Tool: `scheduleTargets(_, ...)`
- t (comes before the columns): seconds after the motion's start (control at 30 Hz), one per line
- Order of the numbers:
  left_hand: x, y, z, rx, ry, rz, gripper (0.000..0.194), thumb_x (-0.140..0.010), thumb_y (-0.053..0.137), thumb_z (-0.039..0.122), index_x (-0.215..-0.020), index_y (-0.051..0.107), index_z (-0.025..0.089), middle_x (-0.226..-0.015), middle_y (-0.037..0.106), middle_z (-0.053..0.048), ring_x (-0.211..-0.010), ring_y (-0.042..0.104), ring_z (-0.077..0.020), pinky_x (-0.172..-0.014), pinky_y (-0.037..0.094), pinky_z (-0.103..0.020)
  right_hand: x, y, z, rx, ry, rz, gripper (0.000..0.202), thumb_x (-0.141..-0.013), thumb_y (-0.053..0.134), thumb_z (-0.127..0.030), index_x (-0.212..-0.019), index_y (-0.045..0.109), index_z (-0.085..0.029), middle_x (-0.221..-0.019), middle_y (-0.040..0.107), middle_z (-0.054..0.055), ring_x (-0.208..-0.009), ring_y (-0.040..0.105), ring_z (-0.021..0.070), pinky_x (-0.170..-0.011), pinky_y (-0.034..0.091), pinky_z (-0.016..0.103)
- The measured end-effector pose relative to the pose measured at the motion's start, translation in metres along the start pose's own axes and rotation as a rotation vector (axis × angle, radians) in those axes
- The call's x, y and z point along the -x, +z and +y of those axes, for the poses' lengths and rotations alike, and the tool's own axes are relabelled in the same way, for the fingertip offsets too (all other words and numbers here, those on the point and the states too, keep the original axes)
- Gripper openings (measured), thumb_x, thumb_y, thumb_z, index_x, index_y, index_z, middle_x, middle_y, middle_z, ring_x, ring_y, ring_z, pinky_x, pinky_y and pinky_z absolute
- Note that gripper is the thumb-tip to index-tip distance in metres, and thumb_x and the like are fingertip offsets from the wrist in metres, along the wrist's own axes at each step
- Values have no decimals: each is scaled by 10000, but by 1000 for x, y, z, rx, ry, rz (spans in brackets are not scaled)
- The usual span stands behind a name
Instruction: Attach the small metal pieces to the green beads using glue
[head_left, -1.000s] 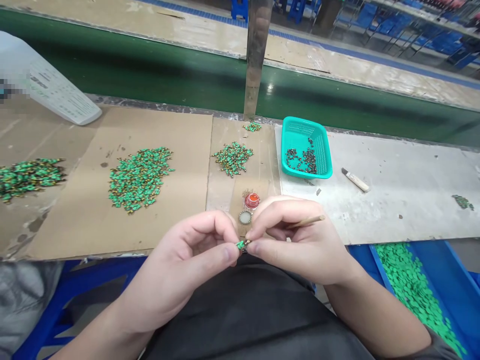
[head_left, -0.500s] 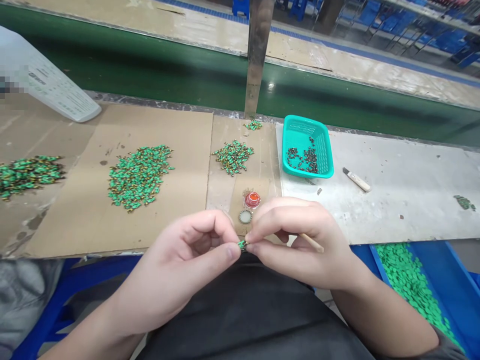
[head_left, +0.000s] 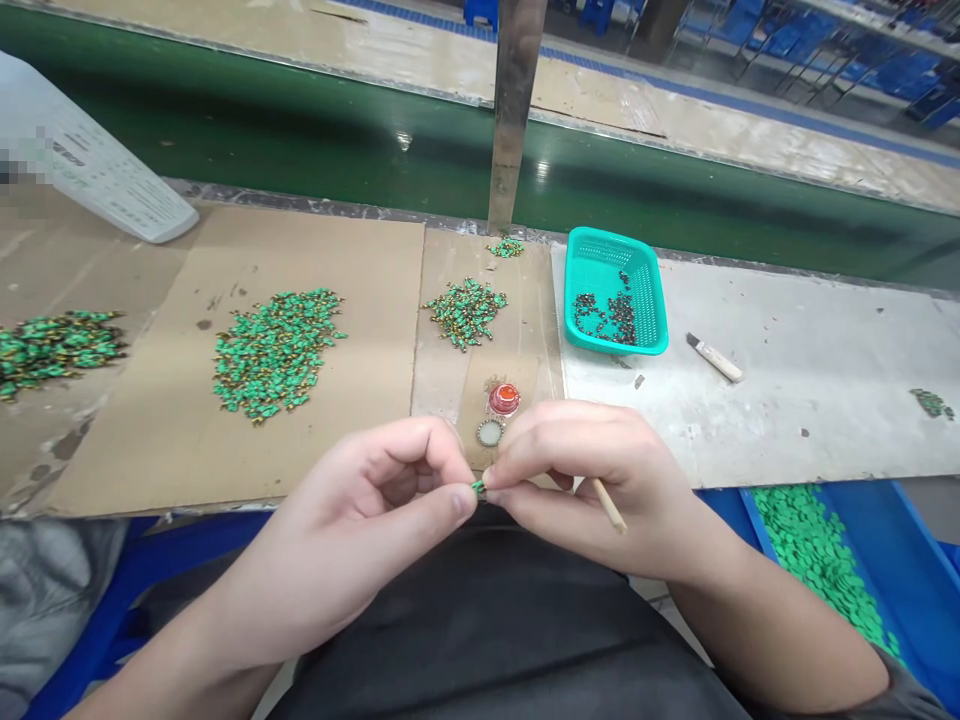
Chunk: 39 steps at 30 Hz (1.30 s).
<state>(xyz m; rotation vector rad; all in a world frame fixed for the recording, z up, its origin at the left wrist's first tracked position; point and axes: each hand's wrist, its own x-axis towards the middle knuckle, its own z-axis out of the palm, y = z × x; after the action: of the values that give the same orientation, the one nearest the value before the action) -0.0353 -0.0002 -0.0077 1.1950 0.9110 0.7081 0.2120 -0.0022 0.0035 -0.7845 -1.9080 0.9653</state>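
Observation:
Between my two hands is a small green piece (head_left: 478, 486) with a dark end. My left hand (head_left: 397, 500) pinches its green side between thumb and forefinger. Thumb and forefinger of my right hand (head_left: 585, 480) close on its other end, and the fingertips hide most of it. A thin wooden stick (head_left: 610, 506) is tucked in my right palm, its end sticking out toward me. Just beyond the fingers lie a bottle cap (head_left: 490, 433) with pale contents and a red cap (head_left: 504, 399) holding something orange-red.
Piles of green-and-gold pieces (head_left: 277, 355) lie on cardboard, a smaller pile (head_left: 466, 313) ahead. A turquoise basket (head_left: 654, 340) holds small dark parts. Rightward lie a knife (head_left: 715, 358) and a blue tray (head_left: 892, 560) with green discs. A metal post (head_left: 512, 130) stands behind; a white container (head_left: 112, 160) is at left.
Both hands keep their pinch on the small piece and have shifted slightly left. The wooden stick in my right hand has swung so its end points more toward me.

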Motion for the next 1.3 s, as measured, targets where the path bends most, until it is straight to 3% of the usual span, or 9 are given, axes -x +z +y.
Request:
scheduleTargets(0.3, -1, 1, -4, -7, 11, 65, 310, -999, 910, 422, -785, 775, 244, -702, 645, 9, -652, 535, -147, -586, 460, -220, 4, -3, 0, -105, 203, 95, 99, -990, 874, -117, -999, 847, -213, -881, 782, 10, -633, 582, 113, -523, 465, 243)
scheduleTargets(0.57, 1, 4, -3, -19, 18, 81, 316, -1011, 896, 438, -791, 780, 243, -706, 646, 0, -649, 531, -158, -570, 462, -231, 3, 3, 0, -118, 191, 72, 95, -1018, 857, -145, -983, 822, -226, -863, 780, 7, -669, 611, 132, -528, 466, 245)
scheduleTargets(0.73, 4, 5, -3, -23, 37, 56, 301, -1039, 874, 433, -813, 785, 255, -734, 670, 0, -668, 570, -161, -581, 481, -224, 4, 4, 0, -76, 133, 39, 122, -1049, 817, -134, -992, 792, -238, -872, 788, 8, -744, 675, 163, -677, 569, 302)
scheduleTargets(0.9, 5, 3, -2, -47, 46, 38, 278, -1075, 841, 411, -843, 785, 269, -761, 682, 10, -686, 582, -160, -609, 501, -222, 3, 3, -1, -56, 91, 24, 140, -1069, 788, -120, -986, 767, -231, -857, 732, 4, -792, 689, 169, -743, 579, 308)
scheduleTargets(1.3, 3, 7, -3, -88, 86, 83, 271, -1061, 835, 367, -819, 778, 260, -762, 705, 4, -677, 614, -156, -595, 525, -215, 3, 3, 2, -29, 61, 37, 127, -1070, 789, -100, -1002, 780, -206, -870, 747, -4, -737, 632, 133, -706, 547, 273)
